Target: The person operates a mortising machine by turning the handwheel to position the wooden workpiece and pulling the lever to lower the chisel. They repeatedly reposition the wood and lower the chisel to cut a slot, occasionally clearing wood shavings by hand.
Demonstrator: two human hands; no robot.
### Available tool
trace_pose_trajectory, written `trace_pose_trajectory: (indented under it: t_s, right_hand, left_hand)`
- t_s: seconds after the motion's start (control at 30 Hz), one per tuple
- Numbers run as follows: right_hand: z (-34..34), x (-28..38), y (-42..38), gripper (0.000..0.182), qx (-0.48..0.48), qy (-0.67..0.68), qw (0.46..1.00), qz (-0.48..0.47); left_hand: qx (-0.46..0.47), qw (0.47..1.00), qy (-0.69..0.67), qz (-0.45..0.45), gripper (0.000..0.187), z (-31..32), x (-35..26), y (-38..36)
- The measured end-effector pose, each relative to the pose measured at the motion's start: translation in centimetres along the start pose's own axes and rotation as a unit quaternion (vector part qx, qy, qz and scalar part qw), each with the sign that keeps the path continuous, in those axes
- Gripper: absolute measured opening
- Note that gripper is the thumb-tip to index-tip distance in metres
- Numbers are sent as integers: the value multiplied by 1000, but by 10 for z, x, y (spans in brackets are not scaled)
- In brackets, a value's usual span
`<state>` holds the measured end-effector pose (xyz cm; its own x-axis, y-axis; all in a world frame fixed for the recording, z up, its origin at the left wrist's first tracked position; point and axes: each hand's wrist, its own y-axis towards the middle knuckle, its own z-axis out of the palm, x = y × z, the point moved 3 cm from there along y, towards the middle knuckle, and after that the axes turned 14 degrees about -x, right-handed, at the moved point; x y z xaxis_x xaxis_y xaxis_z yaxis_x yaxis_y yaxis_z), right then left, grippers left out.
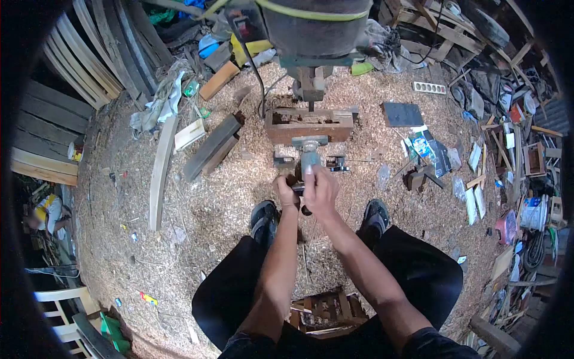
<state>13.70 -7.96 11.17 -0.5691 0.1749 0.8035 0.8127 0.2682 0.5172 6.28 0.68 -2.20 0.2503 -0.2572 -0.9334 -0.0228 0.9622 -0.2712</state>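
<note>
Both hands are at the front of a machine at the centre. My right hand [321, 192] is closed around or against a greenish metal part [310, 161] of the vise. Beside it, my left hand [286, 192] has its fingers curled at a dark handle [298, 189]; the exact grip is partly hidden. Beyond the hands, a reddish-brown wooden block [310, 131] with a long cavity in its top lies behind the vise jaw [310, 141]. Above the block hangs the machine head [314, 30], with a dark bit [311, 106] pointing down near the block's back edge.
Wood shavings cover the ground [221, 209]. Timber pieces [212, 147] and a long plank [162, 173] lie left. A dark slab [402, 114] and scraps lie right. A slatted wooden seat [327, 311] is below me. Another person [51, 213] is at the far left.
</note>
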Motion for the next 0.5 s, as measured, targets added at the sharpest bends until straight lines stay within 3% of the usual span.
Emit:
trace_pose_trajectory:
  t_s: [0.03, 0.1, 0.17, 0.2, 0.27, 0.3, 0.37, 0.43, 0.5]
  right_hand:
    - [-4, -10, -2, 28, -11, 23, 1000, 18]
    - [-5, -29, -6, 25, -27, 70, 996, 51]
    - [-3, -42, -16, 30, -55, 86, 981, 162]
    - [-2, -46, -18, 32, -74, 99, 970, 209]
    - [-6, -56, -20, 39, -93, 157, 940, 288]
    - [-13, -61, -22, 41, -22, 137, 926, 352]
    - [-7, -54, -31, 41, -130, 163, 921, 329]
    - [-2, -77, -37, 38, -71, 128, 949, 280]
    - [3, -82, -38, 34, -21, 47, 974, 223]
  left_hand:
    - [59, 990, 49, 120, 38, 1, -17, 2]
    - [44, 978, 159, 127, 40, 11, -51, -23]
    - [137, 907, 206, 342, 33, 41, -97, -55]
    - [169, 893, 204, 365, 33, 53, -98, -57]
    - [162, 876, 294, 347, 33, 48, -91, -53]
    - [157, 866, 335, 336, 34, 53, -89, -49]
    - [120, 880, 306, 342, 34, 53, -85, -47]
    - [102, 888, 316, 318, 39, 47, -85, -48]
    - [74, 953, 204, 210, 41, 30, -66, -33]
